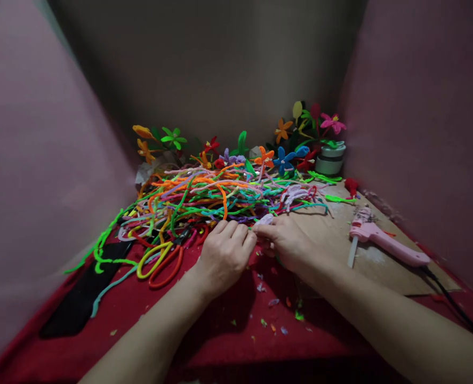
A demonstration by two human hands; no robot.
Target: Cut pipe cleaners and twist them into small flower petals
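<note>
My left hand (229, 248) and my right hand (290, 242) meet fingertip to fingertip over the front of the heap. Both are closed. A small lavender pipe cleaner (265, 219) bent into a loop sticks up from my right fingers, with a bit of green beside it. The fingers of both hands are pinched on this piece, and most of their grip on it is hidden. Just behind them lies a tangled heap of multicoloured pipe cleaners (204, 189). Scissors (167, 266) with a yellow and a red handle loop rest left of my left hand, blades partly buried.
A pink glue gun (388, 242) with its cord lies on a wooden board (324, 226) at right. Pipe-cleaner flowers (284, 160) and a small pale pot (330, 159) stand along the back wall. Fuzzy scraps (274, 302) dot the red cloth (220, 333). Pink walls flank both sides.
</note>
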